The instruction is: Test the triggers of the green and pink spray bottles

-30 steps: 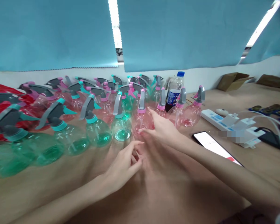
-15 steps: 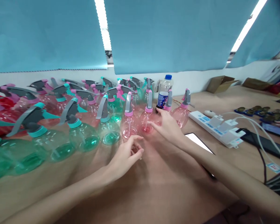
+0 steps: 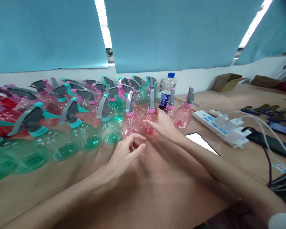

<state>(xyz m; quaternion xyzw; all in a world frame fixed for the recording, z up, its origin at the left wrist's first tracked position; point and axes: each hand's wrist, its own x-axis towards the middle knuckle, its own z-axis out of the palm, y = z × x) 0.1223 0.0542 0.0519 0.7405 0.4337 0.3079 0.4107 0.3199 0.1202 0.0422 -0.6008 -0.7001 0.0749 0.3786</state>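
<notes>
My right hand [image 3: 166, 127] is at the right side of a pink spray bottle [image 3: 149, 119] with a grey trigger head. Its thumb lies across the front of the bottle, and the other fingers curl round the side, partly hidden. My left hand [image 3: 127, 151] hovers in front of another pink spray bottle [image 3: 131, 124], fingers loosely bent and thumb apart, holding nothing. Two more pink spray bottles stand to the right, one of them [image 3: 183, 114] in full view. A green spray bottle [image 3: 111, 128] with a turquoise collar stands on the left.
Several more green and pink spray bottles fill the table's left side. Behind my right hand stands a drink bottle [image 3: 168, 87] with a blue cap. A phone [image 3: 200, 143], a white power strip [image 3: 219, 127] with cables and a cardboard box [image 3: 226, 83] are on the right.
My right hand has come in from the right and closed round the side of the pink spray bottle. My left hand has barely moved. The view has shifted slightly.
</notes>
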